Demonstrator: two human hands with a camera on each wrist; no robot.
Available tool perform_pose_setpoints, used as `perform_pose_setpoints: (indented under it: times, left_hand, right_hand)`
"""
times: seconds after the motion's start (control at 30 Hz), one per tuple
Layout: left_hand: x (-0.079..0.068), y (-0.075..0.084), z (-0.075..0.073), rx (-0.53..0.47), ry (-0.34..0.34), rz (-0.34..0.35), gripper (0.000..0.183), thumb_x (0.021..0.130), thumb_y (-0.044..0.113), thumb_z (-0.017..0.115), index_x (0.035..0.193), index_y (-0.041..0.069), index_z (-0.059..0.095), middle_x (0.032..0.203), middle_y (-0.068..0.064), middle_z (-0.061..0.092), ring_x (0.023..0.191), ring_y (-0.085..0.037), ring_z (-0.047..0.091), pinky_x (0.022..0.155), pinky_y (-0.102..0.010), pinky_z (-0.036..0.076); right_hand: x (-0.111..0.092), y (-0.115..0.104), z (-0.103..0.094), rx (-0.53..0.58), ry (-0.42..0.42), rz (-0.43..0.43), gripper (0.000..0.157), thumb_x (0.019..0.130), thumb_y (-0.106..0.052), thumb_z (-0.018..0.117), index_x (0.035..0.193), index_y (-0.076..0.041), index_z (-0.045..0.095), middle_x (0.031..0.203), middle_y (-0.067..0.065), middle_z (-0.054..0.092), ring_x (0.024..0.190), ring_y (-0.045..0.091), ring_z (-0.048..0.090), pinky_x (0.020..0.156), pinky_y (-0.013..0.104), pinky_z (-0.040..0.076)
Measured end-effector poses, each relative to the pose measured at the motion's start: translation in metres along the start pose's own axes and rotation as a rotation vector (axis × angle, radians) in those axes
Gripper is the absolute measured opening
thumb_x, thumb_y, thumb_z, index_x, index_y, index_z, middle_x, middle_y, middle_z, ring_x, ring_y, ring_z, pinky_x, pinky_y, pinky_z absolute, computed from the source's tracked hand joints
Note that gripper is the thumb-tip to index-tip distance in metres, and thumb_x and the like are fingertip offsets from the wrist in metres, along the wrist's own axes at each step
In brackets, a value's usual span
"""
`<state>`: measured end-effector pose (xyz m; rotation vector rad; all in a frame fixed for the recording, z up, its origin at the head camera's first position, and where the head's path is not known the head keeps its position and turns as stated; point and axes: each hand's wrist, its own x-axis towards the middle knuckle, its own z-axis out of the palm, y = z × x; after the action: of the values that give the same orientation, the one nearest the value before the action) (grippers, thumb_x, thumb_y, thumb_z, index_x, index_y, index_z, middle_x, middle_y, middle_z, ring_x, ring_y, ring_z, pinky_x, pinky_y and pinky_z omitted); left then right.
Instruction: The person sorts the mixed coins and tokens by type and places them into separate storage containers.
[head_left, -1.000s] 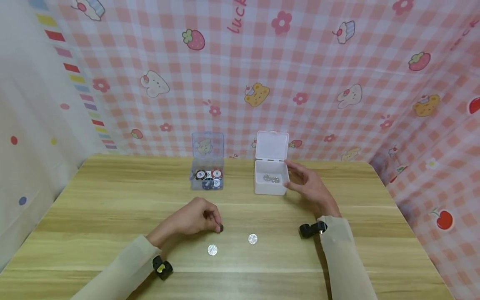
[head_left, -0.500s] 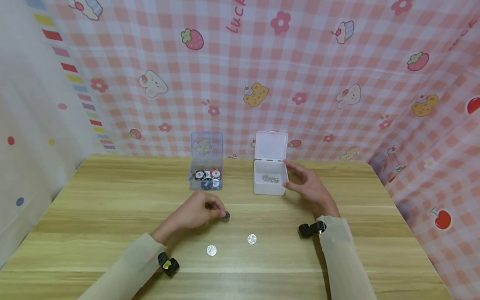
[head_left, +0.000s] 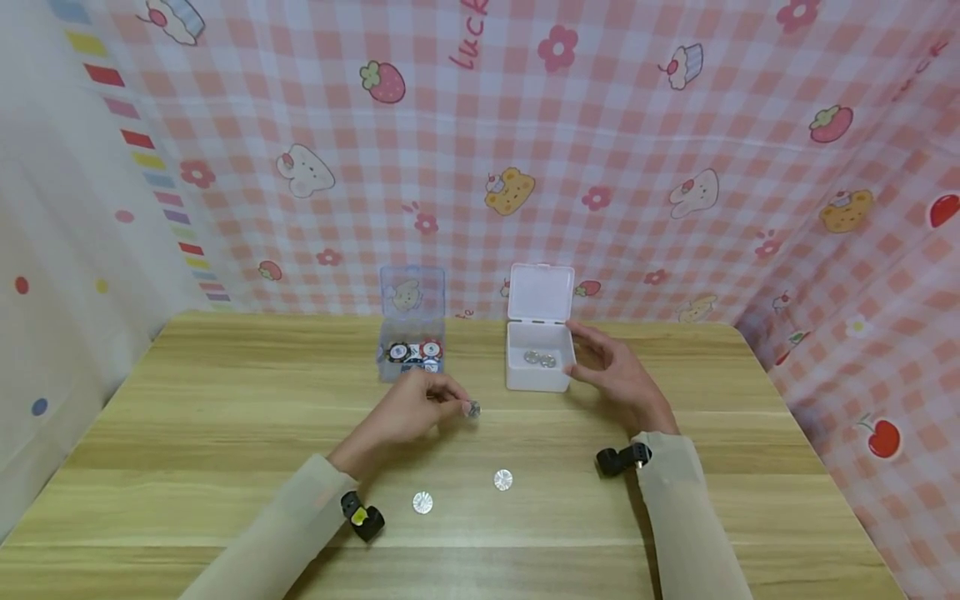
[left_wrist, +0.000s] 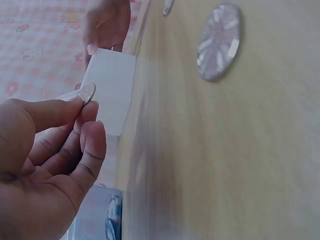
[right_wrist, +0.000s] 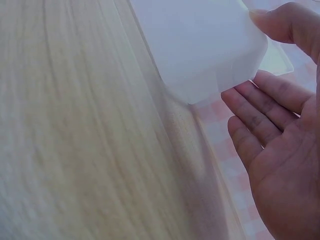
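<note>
My left hand (head_left: 415, 407) pinches a silver coin (left_wrist: 87, 93) between thumb and fingertips, above the table in front of the two boxes. Two similar silver coins lie flat on the wood, one (head_left: 422, 502) to the left and another (head_left: 503, 479) to the right. A white box (head_left: 537, 380) stands with its lid raised; a couple of coins (head_left: 540, 359) rest inside. At the box's right side is my right hand (head_left: 621, 373), its thumb at the front corner and its fingers fairly straight along the side. In the right wrist view, the fingertips (right_wrist: 239, 89) meet the box wall.
Left of the white box stands a clear bluish box (head_left: 390, 367), lid up, with several poker chips (head_left: 431, 350); my left hand overlaps its front. The wooden table (head_left: 675, 533) runs back to a pink checked cloth (head_left: 450, 150).
My left hand has lifted the coin off the table and carried it forward and right, toward the white box. The right hand has stayed beside the box.
</note>
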<state>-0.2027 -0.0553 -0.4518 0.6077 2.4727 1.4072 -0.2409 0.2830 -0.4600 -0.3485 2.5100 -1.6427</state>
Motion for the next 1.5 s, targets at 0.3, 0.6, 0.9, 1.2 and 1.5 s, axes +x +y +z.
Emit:
perform_pose_setpoints:
  times: [0.3,0.6,0.9,1.2,1.5]
  left_hand:
    - [0.011,0.006,0.004,-0.076,0.001,-0.038,0.004,0.086,0.023,0.068,0.086,0.021,0.072,0.081,-0.008,0.070,0.071,-0.030,0.064,0.056,-0.026,0.049]
    - [0.022,0.010,0.011,-0.163,0.032,-0.098,0.007,0.086,0.028,0.068,0.088,0.022,0.071,0.085,-0.014,0.068,0.071,-0.020,0.061,0.060,-0.030,0.052]
    - [0.036,0.021,0.011,-0.207,0.058,-0.111,0.009,0.086,0.026,0.069,0.088,0.018,0.072,0.089,-0.017,0.070,0.077,-0.030,0.066,0.065,-0.034,0.057]
    - [0.055,0.028,0.014,-0.251,0.087,-0.152,0.013,0.086,0.029,0.068,0.091,0.017,0.071,0.092,-0.010,0.072,0.083,-0.033,0.067,0.073,-0.038,0.054]
    - [0.075,0.036,0.015,-0.289,0.125,-0.143,0.011,0.087,0.020,0.067,0.091,0.011,0.072,0.083,-0.005,0.072,0.085,-0.036,0.066,0.079,-0.047,0.055]
  right_hand:
    - [-0.006,-0.017,0.001,-0.012,-0.015,0.009,0.067,0.085,-0.014,0.069,0.144,-0.015,0.038,0.150,0.007,0.034,0.139,0.028,0.030,0.115,0.048,0.024]
    - [-0.012,-0.029,0.002,-0.046,-0.016,0.033,0.066,0.086,-0.015,0.068,0.145,-0.016,0.037,0.152,0.007,0.031,0.141,0.028,0.027,0.115,0.049,0.023]
    - [-0.011,-0.029,0.002,-0.052,-0.012,0.029,0.065,0.087,-0.015,0.067,0.145,-0.017,0.037,0.152,0.006,0.032,0.140,0.030,0.026,0.115,0.050,0.023]
    - [-0.010,-0.027,0.002,-0.045,-0.017,0.018,0.066,0.086,-0.015,0.068,0.145,-0.014,0.037,0.150,0.010,0.034,0.140,0.031,0.027,0.115,0.050,0.023]
    - [-0.009,-0.027,0.002,-0.029,-0.014,0.006,0.066,0.085,-0.014,0.069,0.144,-0.013,0.038,0.150,0.009,0.035,0.140,0.031,0.028,0.116,0.048,0.022]
